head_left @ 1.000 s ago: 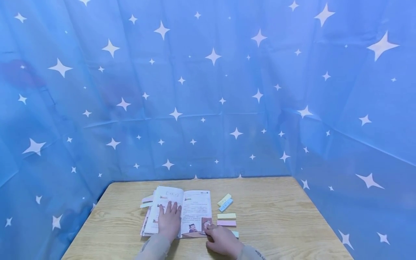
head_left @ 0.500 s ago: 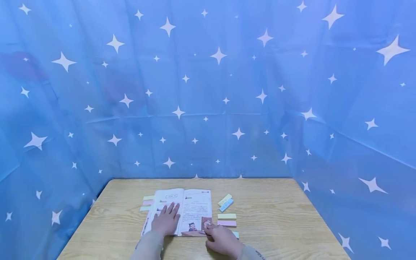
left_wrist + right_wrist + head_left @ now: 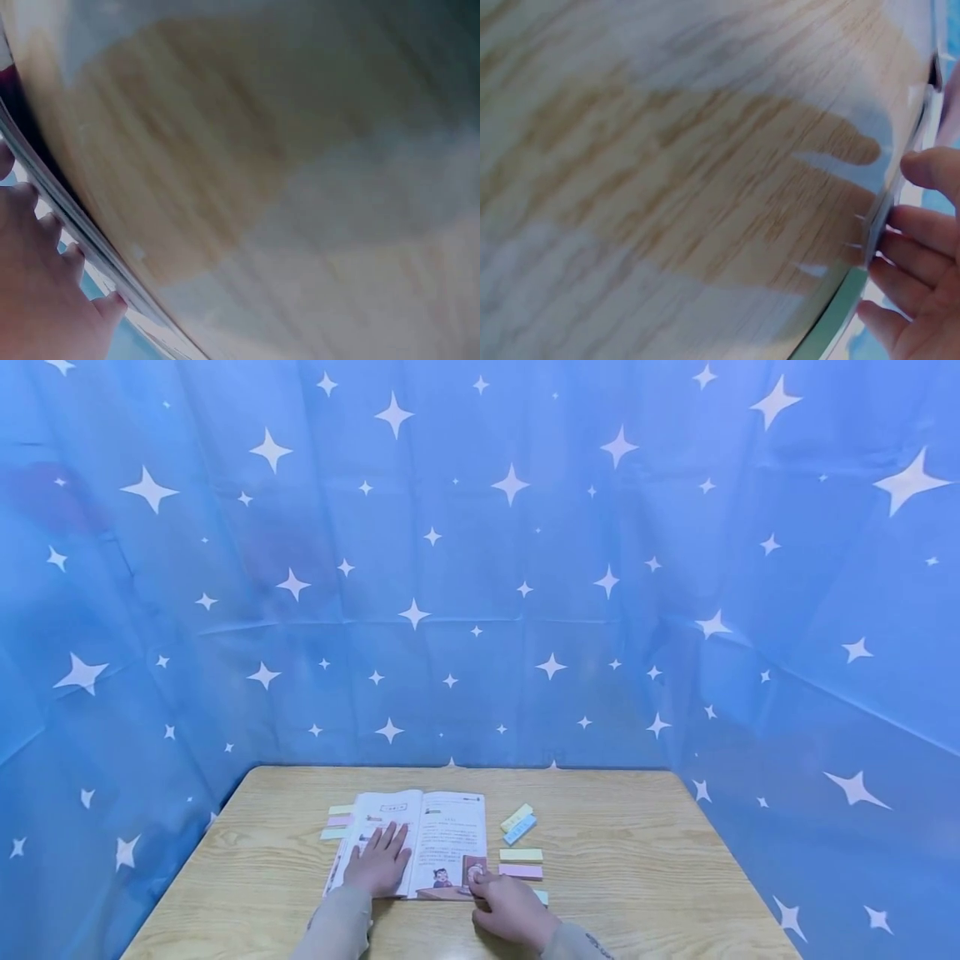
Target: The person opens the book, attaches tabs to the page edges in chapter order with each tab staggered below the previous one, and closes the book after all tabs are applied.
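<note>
An open book (image 3: 450, 839) with printed text and cartoon drawings lies on the table. My left hand (image 3: 377, 862) rests on its left page, fingers extended and slightly spread. At the lower right corner of the right page, my right hand (image 3: 513, 906) touches the page with its fingertips. In the right wrist view, the right thumb (image 3: 930, 171) stands apart from the other fingers, which meet the book's edge. Yellow, pink and green sticky tabs (image 3: 340, 821) stick out from the book's left side. In the left wrist view, the left hand (image 3: 49, 285) appears above the book's edge.
To the right of the book lie pads of sticky notes: a yellow pad (image 3: 516, 818) and a blue pad (image 3: 520, 829) at an angle, a yellow strip (image 3: 521, 855), a pink strip (image 3: 521, 871), and a green pad (image 3: 543, 898) partly behind the right hand. A starry blue curtain (image 3: 480, 568) surrounds the wooden table (image 3: 645, 860).
My left hand has slid left and toward the near side across the left page, which now lies flatter. More of the left tabs show. The right hand stays at the page corner.
</note>
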{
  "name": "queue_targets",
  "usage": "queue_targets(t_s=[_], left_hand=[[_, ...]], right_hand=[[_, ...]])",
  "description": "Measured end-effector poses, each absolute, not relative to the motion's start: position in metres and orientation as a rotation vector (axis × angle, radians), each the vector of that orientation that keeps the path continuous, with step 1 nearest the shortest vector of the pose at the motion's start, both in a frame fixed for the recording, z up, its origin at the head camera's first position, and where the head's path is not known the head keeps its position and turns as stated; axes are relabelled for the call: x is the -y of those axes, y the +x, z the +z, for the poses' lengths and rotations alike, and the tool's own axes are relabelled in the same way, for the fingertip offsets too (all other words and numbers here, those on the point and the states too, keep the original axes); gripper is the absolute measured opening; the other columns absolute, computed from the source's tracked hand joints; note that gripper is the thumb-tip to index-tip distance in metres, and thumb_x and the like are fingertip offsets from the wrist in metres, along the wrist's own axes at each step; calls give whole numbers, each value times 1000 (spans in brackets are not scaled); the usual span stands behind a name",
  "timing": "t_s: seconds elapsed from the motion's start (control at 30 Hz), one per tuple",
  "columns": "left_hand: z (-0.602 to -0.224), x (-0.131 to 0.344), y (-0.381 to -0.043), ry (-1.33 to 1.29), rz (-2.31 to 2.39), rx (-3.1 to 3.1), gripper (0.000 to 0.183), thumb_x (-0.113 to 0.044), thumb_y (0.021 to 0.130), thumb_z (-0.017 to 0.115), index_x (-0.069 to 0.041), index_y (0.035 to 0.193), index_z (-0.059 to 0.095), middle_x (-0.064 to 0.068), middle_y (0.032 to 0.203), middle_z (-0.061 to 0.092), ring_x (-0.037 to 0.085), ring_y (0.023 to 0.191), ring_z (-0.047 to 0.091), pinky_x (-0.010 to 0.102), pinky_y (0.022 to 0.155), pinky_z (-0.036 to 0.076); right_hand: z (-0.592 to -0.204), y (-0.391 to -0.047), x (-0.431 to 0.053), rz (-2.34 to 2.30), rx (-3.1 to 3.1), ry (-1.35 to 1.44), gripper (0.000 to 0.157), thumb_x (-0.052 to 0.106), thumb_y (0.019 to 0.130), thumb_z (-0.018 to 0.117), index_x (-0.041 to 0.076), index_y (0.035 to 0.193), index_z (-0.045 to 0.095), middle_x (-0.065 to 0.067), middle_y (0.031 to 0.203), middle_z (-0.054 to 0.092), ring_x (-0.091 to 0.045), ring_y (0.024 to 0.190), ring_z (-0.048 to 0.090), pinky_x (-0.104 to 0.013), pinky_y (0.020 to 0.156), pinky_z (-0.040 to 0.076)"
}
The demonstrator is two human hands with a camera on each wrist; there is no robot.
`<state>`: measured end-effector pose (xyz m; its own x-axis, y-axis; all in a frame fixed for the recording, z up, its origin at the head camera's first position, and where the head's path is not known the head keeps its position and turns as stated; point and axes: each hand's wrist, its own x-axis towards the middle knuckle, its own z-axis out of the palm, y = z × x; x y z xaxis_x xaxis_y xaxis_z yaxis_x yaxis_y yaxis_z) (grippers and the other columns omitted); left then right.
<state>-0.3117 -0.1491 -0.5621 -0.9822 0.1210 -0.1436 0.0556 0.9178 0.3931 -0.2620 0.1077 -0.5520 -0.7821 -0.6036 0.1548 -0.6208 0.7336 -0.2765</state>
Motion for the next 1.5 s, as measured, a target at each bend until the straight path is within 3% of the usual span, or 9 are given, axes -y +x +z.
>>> queue_targets(t_s=[0.1,0.37,0.5,0.8,1.07,1.13,1.2,1.3,1.5], left_hand=[[-563,150,-314,119,596,-2915,53,-37,103,34,-15,151,34,10,157,27,38,144,19,68,110,10],[-562,161,-320,31,535,-2982,50,-30,103,36,-9,148,39,16,154,31,42,141,22,67,109,18],[-560,166,-321,22,500,-2986,49,-26,102,39,-7,146,42,17,153,32,44,140,24,68,107,21],[-561,169,-322,-14,534,-2983,48,-26,101,40,-8,146,42,18,154,31,45,140,23,70,107,20],[-559,157,-317,-12,562,-2977,47,-25,101,42,-8,144,46,17,152,34,44,139,26,70,106,21],[-558,155,-317,-14,559,-2977,46,-25,100,43,-8,143,47,16,152,35,44,139,27,70,106,22],[-558,153,-318,-24,558,-2972,46,-25,100,44,-9,143,48,16,152,36,43,139,28,69,106,22],[-555,153,-319,-50,548,-2965,45,-24,99,46,-9,141,50,16,151,38,43,138,29,69,105,24],[-551,154,-319,-85,510,-2967,43,-15,96,47,-9,138,54,16,148,42,44,136,33,70,101,30]], right_hand=[[-551,-263,-106,493,2873,1019,26,21,81,69,20,68,46,10,73,48,-5,62,42,-20,54,39],[-552,-267,-105,507,2872,1035,15,21,81,68,17,73,56,10,70,49,-5,60,40,-21,52,38],[-550,-267,-102,521,2911,1036,23,22,82,69,20,69,50,13,66,38,-4,57,37,-20,50,34],[-536,-271,-74,347,2998,946,35,29,82,68,20,57,46,11,55,39,-6,48,35,-22,44,29],[-535,-280,-49,226,2846,1117,18,40,83,70,22,80,66,14,73,50,-3,59,43,-21,58,42],[-535,-282,-45,272,2856,1127,23,41,86,68,19,92,70,11,85,62,-5,69,56,-22,64,48],[-535,-285,-43,322,2896,1124,34,43,88,65,18,110,70,4,106,67,-12,89,64,-28,76,53],[-536,-288,-39,369,2950,1127,49,45,90,63,19,131,62,-4,133,59,-24,117,57,-38,93,51],[-545,-293,-26,394,3034,1093,59,51,88,63,26,140,53,1,145,48,-32,122,50,-60,90,47]])
